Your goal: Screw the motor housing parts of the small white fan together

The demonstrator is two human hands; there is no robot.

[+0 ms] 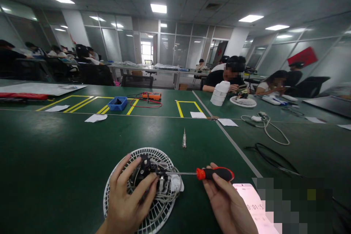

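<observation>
A white round fan grille (120, 175) lies flat on the green table near me, with a black motor block (145, 170) and white wires on top of it. My left hand (128, 197) rests on the grille, fingers wrapped round the motor block and holding it. My right hand (227, 204) grips the red and black handle of a screwdriver (214, 173). Its metal shaft lies level and points left, with the tip at the motor block.
A small clear-handled test pen (184, 139) lies on the table beyond the fan. A phone (253, 204) showing a timer lies by my right wrist. Black and white cables (270, 133) lie to the right. A blue bin (117, 103), an orange meter (151, 95) and paper slips sit farther back. People sit at the far right.
</observation>
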